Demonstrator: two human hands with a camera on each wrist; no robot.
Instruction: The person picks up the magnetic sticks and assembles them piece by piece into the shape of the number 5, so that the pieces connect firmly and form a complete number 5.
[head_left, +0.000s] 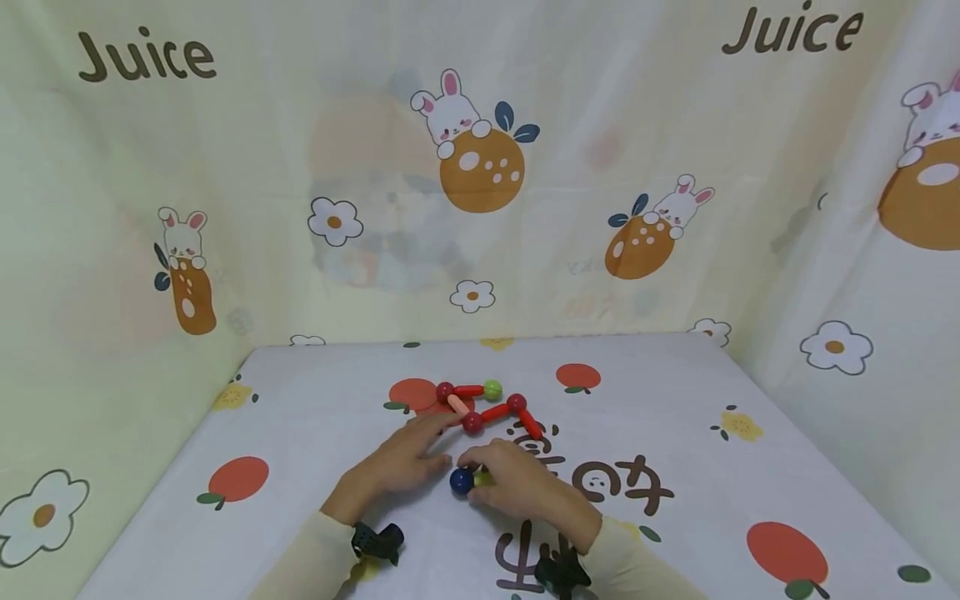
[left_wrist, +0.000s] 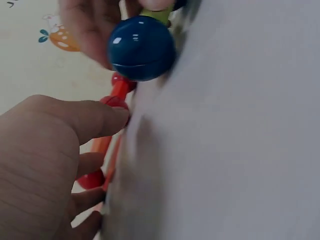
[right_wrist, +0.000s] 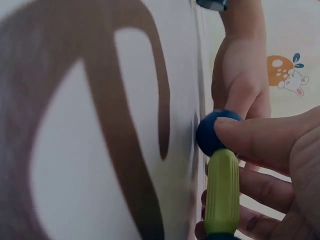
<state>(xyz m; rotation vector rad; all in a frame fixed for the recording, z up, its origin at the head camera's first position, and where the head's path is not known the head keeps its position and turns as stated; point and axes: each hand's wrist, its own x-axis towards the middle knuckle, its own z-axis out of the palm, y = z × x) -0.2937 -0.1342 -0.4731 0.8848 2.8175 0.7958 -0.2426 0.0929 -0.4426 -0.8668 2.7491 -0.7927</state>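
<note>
So the right hand (head_left: 510, 479) is pinching the blue ball (head_left: 461, 482), with its thumb pressing on it and the other fingers curling in behind the green rod (right_wrist: 222, 192) that's sticking out of it. The head view is barely giving you a peek at that rod, since the hand's covering most of it. The right wrist view is showing nearly its full length, plus a second blue ball (right_wrist: 220, 236) at the far end, getting chopped off by the bottom edge.

The left hand (head_left: 412, 454) is hovering left of and a bit past the blue ball, its fingers loosely spread and holding nothing. They're reaching toward a red ball (head_left: 472, 423), but I can't tell if they're touching it.

That one's part of a zigzag chain lying beyond the blue ball on the cloth (head_left: 645, 400). Only the head view is showing its green ball (head_left: 492, 389). In the left wrist view the hand is blocking part of the chain, and the shadowy bits are looking pretty murky.
</note>
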